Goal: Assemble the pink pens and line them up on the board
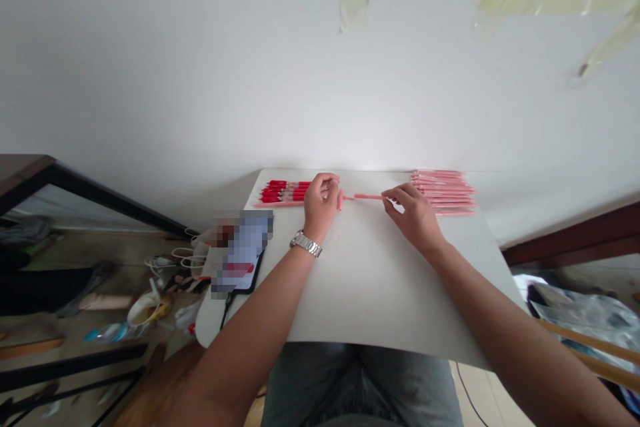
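Observation:
My left hand (320, 201), with a metal watch on its wrist, is curled shut on a small pink cap (340, 199). My right hand (413, 213) pinches the end of a pink pen barrel (367, 196), which points left toward the cap with a short gap between them. Both hands hover over a white board (370, 280) resting on my lap. A row of several red pens (286, 191) lies just left of my left hand. A pile of several pink pen barrels (445, 191) lies behind and right of my right hand.
A phone (246, 250) with a cable lies on the board's left edge. A white wall rises behind. The floor at left is cluttered with cables and a cup (145, 307). Wooden sticks (590, 343) and plastic bags sit at right.

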The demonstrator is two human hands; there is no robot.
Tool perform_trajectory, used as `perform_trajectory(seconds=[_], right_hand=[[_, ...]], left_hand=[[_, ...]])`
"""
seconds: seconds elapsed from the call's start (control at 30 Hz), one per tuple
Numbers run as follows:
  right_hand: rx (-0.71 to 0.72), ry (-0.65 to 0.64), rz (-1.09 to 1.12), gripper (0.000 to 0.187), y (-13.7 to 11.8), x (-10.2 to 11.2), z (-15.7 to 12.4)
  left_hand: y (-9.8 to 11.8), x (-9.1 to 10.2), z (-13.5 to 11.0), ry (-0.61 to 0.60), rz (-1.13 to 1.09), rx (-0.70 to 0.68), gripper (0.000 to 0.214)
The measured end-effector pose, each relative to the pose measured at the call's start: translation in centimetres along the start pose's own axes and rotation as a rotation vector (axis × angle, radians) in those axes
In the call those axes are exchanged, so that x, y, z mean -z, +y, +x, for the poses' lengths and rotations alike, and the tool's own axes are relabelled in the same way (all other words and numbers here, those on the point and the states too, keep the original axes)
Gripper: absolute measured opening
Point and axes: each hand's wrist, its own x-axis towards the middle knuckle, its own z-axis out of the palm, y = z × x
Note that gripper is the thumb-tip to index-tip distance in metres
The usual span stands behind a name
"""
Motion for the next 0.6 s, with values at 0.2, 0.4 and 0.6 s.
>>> perform_trajectory(seconds=[0.2, 0.4, 0.6], right_hand=[[-0.002, 0.003, -0.002, 0.017, -0.07, 0.06, 0.03], [-0.005, 0.002, 0.011, 0.016, -0.05, -0.09, 0.02], [-0.046, 0.036, 0.104, 0.02, -0.14, -0.28, 0.03]], left_hand=[[0.02, 0.0, 0.1, 0.003, 0.006, 0.0, 0.009], [-0.05, 0.0, 0.08, -0.007, 0.002, 0.001, 0.009], [-0.28, -0.04, 0.04, -0.024, 0.001, -0.007, 0.012]])
